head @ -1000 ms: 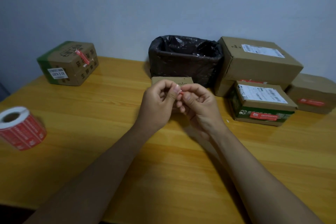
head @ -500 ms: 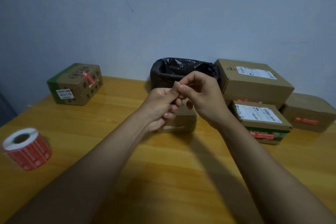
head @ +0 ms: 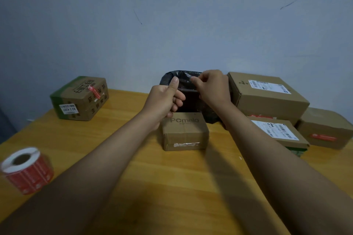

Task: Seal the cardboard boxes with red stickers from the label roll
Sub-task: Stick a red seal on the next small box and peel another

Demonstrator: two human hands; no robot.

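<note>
Both hands raised over a black-lined bin (head: 188,99) at the back of a wooden table (head: 172,187): left hand (head: 165,99) curled, thumb up, right hand (head: 212,87) w/ fingertips pinched; can't tell if either grip holds a sticker. Small unsealed Pomelo box (head: 184,131) sits just below the hands. Red label roll (head: 26,170) lies far left; sealed boxes w/ red stickers at left (head: 80,98) & right (head: 323,129).
</note>
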